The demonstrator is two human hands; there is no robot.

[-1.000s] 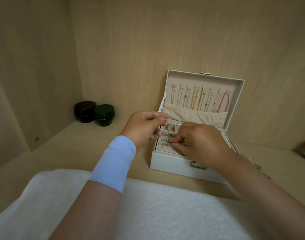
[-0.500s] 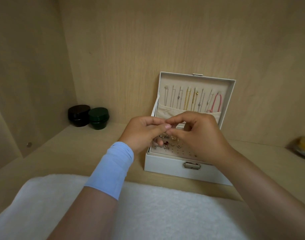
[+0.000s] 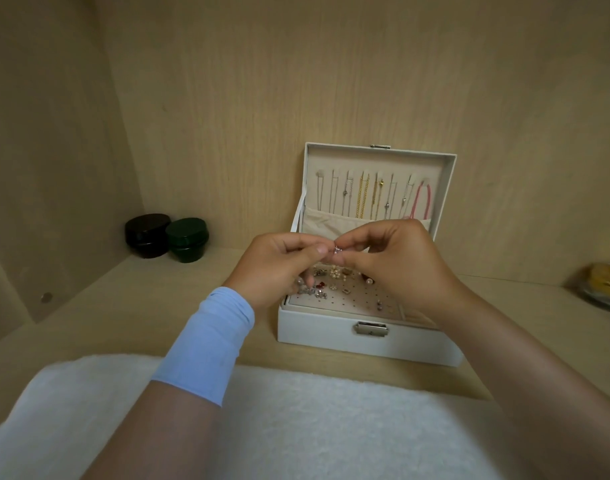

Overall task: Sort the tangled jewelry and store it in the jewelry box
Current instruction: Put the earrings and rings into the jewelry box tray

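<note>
Towel lies nearest, at six o'clock. Over the perforated earring panel of the open jewelry box, left hand and right hand both pinch what looks like one small earring at their fingertips. Working it gently above the panel should catch any drop. Necklaces hang at twelve.

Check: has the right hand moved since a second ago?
Yes. The right hand rose from the jewelry box tray and now pinches a small earring with the left hand before the lid pocket.
</note>
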